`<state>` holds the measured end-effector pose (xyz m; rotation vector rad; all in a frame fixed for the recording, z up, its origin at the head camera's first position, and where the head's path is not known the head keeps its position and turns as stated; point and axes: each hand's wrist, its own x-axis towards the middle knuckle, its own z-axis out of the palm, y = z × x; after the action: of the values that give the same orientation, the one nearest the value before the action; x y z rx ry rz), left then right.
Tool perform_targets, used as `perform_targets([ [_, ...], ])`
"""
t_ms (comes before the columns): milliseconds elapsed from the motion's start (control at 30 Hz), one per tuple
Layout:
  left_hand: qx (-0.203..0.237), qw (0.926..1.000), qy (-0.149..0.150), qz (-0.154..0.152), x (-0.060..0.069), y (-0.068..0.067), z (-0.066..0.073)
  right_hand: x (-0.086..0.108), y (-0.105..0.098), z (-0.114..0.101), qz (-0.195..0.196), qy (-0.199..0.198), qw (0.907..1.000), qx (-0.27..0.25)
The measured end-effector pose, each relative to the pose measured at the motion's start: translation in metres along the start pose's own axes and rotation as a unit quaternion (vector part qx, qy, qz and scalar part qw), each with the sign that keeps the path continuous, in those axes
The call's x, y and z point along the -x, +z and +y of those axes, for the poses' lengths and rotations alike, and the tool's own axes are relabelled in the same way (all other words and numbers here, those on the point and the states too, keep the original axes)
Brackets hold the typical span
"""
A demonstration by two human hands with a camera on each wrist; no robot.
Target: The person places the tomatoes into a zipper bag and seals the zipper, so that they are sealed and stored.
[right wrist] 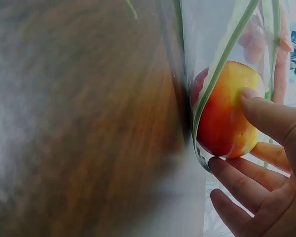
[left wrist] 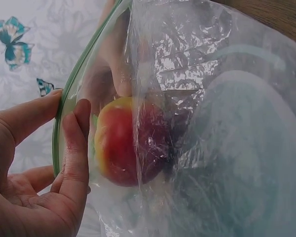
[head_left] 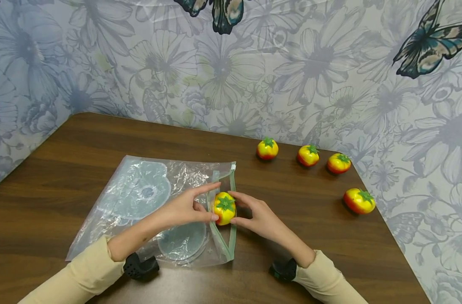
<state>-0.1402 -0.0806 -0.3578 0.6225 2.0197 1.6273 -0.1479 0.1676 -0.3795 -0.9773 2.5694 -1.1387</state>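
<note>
Head view: yellow/red tomato [head_left: 224, 209] w/ green leafy top sits in the open mouth of a clear zip-top bag [head_left: 187, 171], between both hands. R hand [head_left: 259, 215] has it, thumb & fingers curved round its R side, parted only about as far as the fruit needs; R-wrist view shows thumb on its side, fingers beneath, bag lip crossing it. L hand [head_left: 188, 205] holds that lip: thumb & index spread wide, thumb tip just beside the tomato, green zip strip [head_left: 232, 181] btwn thumb & fingers in L-wrist view. Bag lies on brown wood-grain table [head_left: 349, 245], mouth facing R, white slider [head_left: 233, 166] at far corner; pale round shapes [head_left: 139, 192] show on or in it, can't tell which. 4 other tomatoes [head_left: 308, 156] toward table's R side: 3 nr back edge, 1 closer to the person. Cream sleeves [head_left: 90, 270], black device [head_left: 136, 267] at each wrist. Floral backdrop [head_left: 318, 84] w/ butterflies behind.
</note>
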Motion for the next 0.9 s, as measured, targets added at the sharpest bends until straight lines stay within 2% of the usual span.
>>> perform_targets([
  [567,0.003,0.9999,0.006,0.008,-0.001,-0.001,0.003,-0.01,0.014,-0.007,0.035,0.005,0.9992,-0.018],
  [900,0.018,0.9996,0.022,-0.003,-0.002,-0.003,0.002,-0.015,0.02,-0.009,0.063,-0.001,0.9979,-0.012],
])
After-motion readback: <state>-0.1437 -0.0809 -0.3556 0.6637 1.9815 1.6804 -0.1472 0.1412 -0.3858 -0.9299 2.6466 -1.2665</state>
